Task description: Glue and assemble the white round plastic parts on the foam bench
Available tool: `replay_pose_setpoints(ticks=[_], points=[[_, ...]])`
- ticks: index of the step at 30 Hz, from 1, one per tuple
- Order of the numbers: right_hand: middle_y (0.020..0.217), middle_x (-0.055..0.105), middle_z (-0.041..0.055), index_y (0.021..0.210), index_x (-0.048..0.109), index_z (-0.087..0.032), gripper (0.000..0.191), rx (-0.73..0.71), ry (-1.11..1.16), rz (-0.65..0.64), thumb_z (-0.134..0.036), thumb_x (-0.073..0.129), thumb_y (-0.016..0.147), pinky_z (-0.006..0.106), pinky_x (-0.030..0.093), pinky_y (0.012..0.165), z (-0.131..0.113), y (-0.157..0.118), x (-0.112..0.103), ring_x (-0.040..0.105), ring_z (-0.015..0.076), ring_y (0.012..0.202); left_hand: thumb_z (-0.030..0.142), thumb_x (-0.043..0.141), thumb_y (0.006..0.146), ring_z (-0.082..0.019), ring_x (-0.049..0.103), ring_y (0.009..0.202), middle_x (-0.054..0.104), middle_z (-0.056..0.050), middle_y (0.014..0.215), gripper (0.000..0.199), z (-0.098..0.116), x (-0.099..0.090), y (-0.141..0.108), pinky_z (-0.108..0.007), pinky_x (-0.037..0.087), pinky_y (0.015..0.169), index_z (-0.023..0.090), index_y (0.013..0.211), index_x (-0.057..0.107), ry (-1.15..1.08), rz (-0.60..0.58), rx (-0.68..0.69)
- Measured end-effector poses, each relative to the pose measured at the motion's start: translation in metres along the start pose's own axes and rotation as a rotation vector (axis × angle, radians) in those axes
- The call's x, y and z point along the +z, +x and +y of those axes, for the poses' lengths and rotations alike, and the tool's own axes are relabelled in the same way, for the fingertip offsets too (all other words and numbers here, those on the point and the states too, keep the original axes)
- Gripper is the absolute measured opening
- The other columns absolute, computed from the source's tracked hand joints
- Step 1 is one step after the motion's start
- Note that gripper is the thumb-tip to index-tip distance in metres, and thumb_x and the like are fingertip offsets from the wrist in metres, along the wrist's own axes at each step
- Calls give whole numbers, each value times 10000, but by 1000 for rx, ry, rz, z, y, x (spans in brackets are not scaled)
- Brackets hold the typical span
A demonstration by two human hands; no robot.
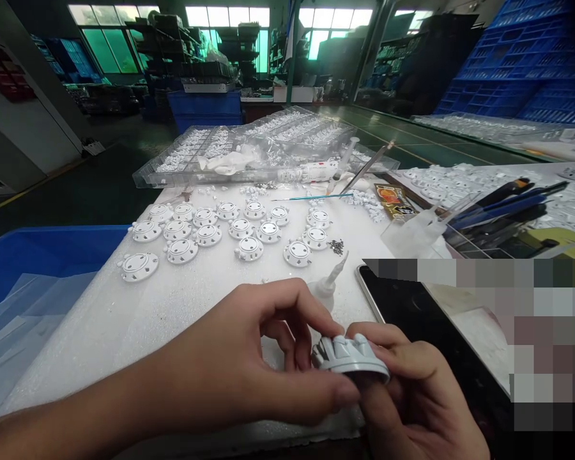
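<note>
A white round part (347, 359) with a ridged, crown-like top is tilted between my two hands, low and right of centre. My right hand (412, 383) grips its right side, with fingers above and beneath it. On its left side, my left hand (268, 351) curls round it, the index fingertip on the top and the thumb near the lower edge. Just behind the hands stands a small translucent bottle (326, 289) with a thin nozzle. Several white round parts (182, 250) lie beyond on a white foam board (124, 332). A pile of tiny dark pieces (336, 246) lies near them.
Clear trays (191, 153) of small white pieces stand at the back. A dark phone-like slab (412, 306) lies on the right, near a holder with pens (503, 204) and a squeeze bottle (419, 230). A blue bin (76, 239) is at the left.
</note>
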State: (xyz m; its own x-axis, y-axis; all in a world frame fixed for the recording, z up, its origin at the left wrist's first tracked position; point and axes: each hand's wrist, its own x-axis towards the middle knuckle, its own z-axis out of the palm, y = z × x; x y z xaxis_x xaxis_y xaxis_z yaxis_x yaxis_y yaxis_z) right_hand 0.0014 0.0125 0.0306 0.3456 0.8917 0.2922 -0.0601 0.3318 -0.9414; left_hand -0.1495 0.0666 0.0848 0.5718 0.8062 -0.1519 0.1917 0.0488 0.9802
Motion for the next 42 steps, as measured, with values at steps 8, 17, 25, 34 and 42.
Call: replay_pose_setpoints(ticks=[8, 17, 25, 34, 42], points=[[884, 664, 31, 849, 621, -225, 56, -37, -20, -172, -186, 660, 840, 169, 552, 525, 5, 10, -18, 677, 126, 678, 141, 744, 737, -74, 551, 722, 569, 80, 810, 238, -1, 5, -4, -186, 456, 650, 245, 809, 542, 169, 97, 190], [922, 673, 28, 876, 634, -226, 73, -39, -37, -254, -156, 636, 856, 155, 557, 550, 4, 11, -23, 672, 101, 652, 168, 755, 740, -86, 595, 746, 586, 75, 816, 246, 1, -2, -2, -193, 474, 677, 241, 834, 539, 195, 27, 171], [1020, 656, 23, 1016, 643, -267, 237, -239, -242, -191, -101, 603, 851, 142, 560, 762, 15, 12, -20, 671, 110, 924, 372, 715, 796, -114, 609, 831, 635, 38, 898, 224, 11, -17, -3, -213, 466, 732, 232, 912, 583, 464, -7, 157], [1060, 638, 32, 1112, 578, -220, 312, -520, -558, -360, -58, 531, 850, 128, 508, 868, 18, 20, -23, 650, 90, 980, 408, 607, 875, -153, 639, 837, 687, -16, 901, 226, 29, -47, 4, -255, 486, 743, 195, 925, 663, 477, 1, 9], [974, 634, 57, 1076, 614, -228, 334, -640, -536, -324, -24, 456, 865, 198, 532, 761, 34, 15, -13, 646, 133, 892, 408, 437, 943, -181, 675, 833, 702, -73, 955, 324, 53, -70, 72, -282, 532, 705, 162, 1026, 630, 835, 94, 128]])
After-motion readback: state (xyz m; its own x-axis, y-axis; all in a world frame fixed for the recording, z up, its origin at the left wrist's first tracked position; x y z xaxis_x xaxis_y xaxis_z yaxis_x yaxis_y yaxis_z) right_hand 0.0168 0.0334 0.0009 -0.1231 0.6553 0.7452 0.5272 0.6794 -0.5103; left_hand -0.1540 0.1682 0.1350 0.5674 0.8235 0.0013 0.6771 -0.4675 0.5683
